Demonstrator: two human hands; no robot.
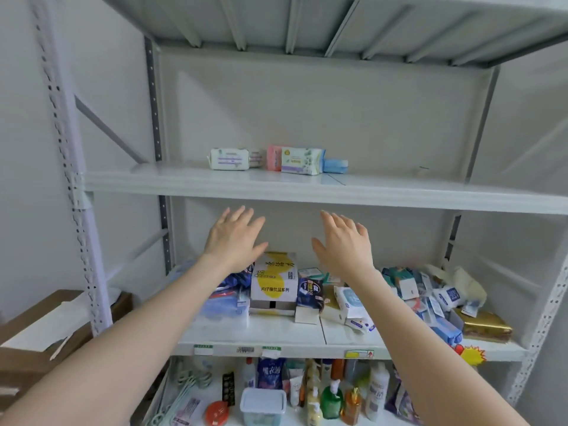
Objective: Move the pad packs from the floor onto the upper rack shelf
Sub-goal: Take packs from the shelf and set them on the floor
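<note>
A plain white wall [18, 118] stood far to the left of the left hand [235, 238]. The pale grey metal rack [78, 216] filled nearly everything ahead of both hands, with perforated uprights and flat shelves. The upper rack shelf [184, 182] ran just above the fingertips, and its smooth surface was bare except for a small group towards the back. The middle shelf [246, 333] lay below and beyond the hands and was crowded with boxes and soft packets. A white and yellow box [273, 281] sat beneath the gap between the two wrists. Lower still, between the forearms, the bottom shelf carried bottles [332, 398] and a clear lidded tub [262, 405]. A brown cardboard box [27, 358] sat low, outside the left arm.

The left hand and the right hand [344, 244] were raised side by side, apart from each other, with their backs to the camera. Their fingers were straight and spread, and they held nothing.

The pad packs [301, 161] rested on the upper shelf, above and beyond the hands, in a loose row near the back panel. A white pack [229, 159] lay above the left hand. A pink pack [273, 158] and a floral one lay above the gap between the hands. A small blue pack [336, 166] lay above the right hand.
</note>
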